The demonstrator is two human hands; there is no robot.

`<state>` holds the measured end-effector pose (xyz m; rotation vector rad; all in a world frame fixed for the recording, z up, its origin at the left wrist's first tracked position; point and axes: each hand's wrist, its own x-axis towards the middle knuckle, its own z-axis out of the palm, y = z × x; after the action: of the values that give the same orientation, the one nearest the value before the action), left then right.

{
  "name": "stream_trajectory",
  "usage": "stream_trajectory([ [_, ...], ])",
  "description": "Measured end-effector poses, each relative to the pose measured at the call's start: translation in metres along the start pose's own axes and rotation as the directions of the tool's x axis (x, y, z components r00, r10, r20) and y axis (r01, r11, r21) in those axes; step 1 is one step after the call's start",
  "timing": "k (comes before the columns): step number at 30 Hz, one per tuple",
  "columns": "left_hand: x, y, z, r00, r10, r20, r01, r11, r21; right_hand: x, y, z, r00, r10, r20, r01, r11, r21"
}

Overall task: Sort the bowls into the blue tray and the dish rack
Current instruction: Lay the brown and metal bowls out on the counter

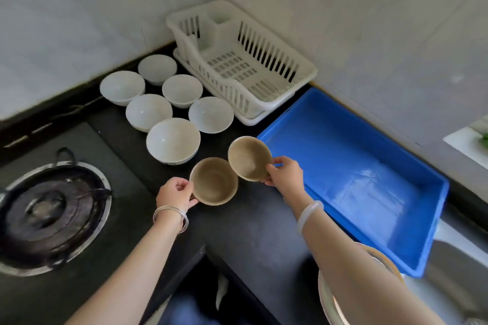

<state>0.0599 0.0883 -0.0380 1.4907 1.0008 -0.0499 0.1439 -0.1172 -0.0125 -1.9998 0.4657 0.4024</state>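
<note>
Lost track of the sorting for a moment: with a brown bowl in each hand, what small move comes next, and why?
Probably carry the right hand and its tilted brown bowl rightward over the blue tray and set it down. That bowl already hangs beside the tray's near corner, and tray and dish rack both look empty.

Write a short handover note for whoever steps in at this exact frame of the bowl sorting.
Left hand grips the rim of a brown bowl. Right hand holds a second brown bowl, tilted, beside the blue tray. Six white bowls sit on the black counter left of the dish rack. Done: nothing placed; tray and rack hold no bowls. Left: all eight bowls. Which kind goes where is not shown.
</note>
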Motion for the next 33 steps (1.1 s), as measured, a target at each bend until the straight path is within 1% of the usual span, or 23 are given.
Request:
stream_trajectory([
  [2,0.009,-0.002,-0.005,0.999,-0.012,-0.035,0.011,1.000,-0.021,0.009,-0.005,0.018,0.999,0.041,0.006,-0.042,0.999,0.030],
  [7,0.022,-0.005,-0.010,0.996,-0.053,-0.069,0.050,0.997,-0.053,0.028,-0.009,0.043,0.993,0.096,-0.067,-0.093,0.995,0.039],
  [12,0.027,-0.007,-0.007,0.996,-0.070,-0.060,0.068,0.997,-0.047,0.036,-0.007,0.060,0.992,0.110,-0.058,-0.110,0.994,0.010],
  [19,0.032,-0.009,-0.005,0.995,-0.077,-0.056,0.077,0.997,-0.014,0.045,-0.008,0.071,0.977,0.209,-0.043,-0.205,0.975,0.083],
  [28,0.036,-0.013,-0.002,0.995,-0.064,-0.082,0.064,0.998,0.003,0.050,-0.006,0.075,0.976,0.218,-0.009,-0.213,0.960,0.183],
  [33,0.038,-0.014,-0.003,0.996,-0.054,-0.073,0.055,0.998,0.008,0.047,-0.005,0.075,0.976,0.218,-0.012,-0.212,0.961,0.179],
])
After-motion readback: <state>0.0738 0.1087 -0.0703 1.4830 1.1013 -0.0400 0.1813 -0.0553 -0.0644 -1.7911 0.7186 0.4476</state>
